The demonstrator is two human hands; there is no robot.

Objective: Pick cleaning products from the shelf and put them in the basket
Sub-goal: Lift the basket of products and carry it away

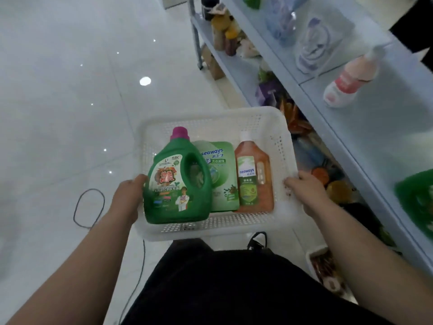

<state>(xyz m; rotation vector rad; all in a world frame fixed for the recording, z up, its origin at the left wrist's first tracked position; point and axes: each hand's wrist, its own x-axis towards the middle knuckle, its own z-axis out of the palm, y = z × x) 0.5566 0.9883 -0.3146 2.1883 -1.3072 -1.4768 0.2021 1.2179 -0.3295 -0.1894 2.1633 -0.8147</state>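
A white perforated basket is held in front of me at waist height. My left hand grips its left rim and my right hand grips its right rim. Inside lie a green detergent jug with a magenta cap, a green Seaways pouch and an orange Seaways bottle, side by side. The jug leans against the left wall beside my left hand.
A pale blue shelf unit runs along the right, bearing a pink-and-white bottle, clear refill bags and a green item. Lower shelves hold blurred packs. A dark cable loop lies on the glossy white floor at left.
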